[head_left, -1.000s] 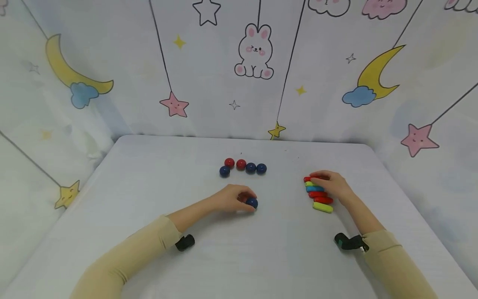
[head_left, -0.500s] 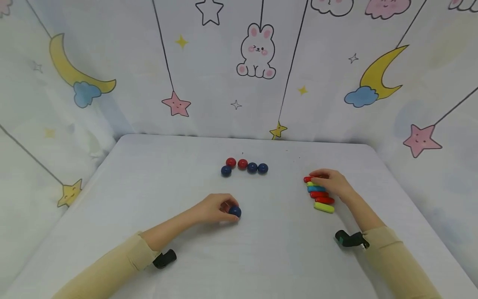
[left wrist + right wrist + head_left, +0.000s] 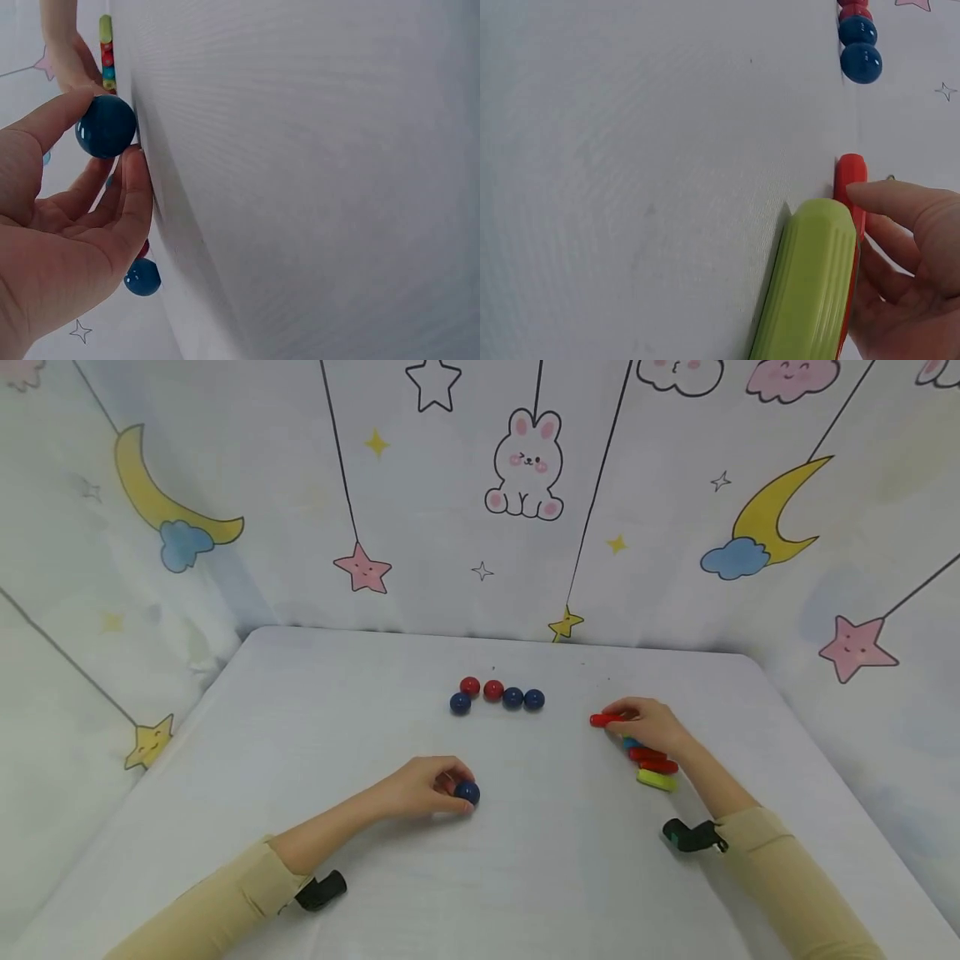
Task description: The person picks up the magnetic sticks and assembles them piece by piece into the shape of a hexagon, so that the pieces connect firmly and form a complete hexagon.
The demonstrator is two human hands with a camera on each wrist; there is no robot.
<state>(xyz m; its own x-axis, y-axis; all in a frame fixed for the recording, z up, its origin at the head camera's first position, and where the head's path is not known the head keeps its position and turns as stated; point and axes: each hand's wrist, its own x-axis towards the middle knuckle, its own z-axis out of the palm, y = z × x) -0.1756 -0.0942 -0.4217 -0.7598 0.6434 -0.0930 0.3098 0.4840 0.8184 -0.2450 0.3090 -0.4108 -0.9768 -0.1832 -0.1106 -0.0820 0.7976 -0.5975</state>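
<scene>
My left hand point(image 3: 422, 787) holds a glossy dark blue ball point(image 3: 467, 792) low over the table, near its middle. In the left wrist view the thumb touches the top of the ball point(image 3: 106, 126), with the fingers curved beneath. Further right, my right hand point(image 3: 651, 725) pinches a red ridged rod point(image 3: 602, 720), whose left end sticks out past the fingertips. Under and beside that hand lie more rods: a blue one point(image 3: 631, 744), two red ones and a yellow-green one point(image 3: 657, 780) nearest me. The hand partly covers the far end of this row.
Toward the back of the white table point(image 3: 337, 693) sit two red balls point(image 3: 493, 691) and three dark blue balls point(image 3: 534, 699), close together. A white cloth with printed moons, stars and a rabbit point(image 3: 528, 464) hangs behind and at the sides.
My left hand has moved left and toward me with the blue ball. The right hand has shifted the far red rod leftward, out of line with the others.
</scene>
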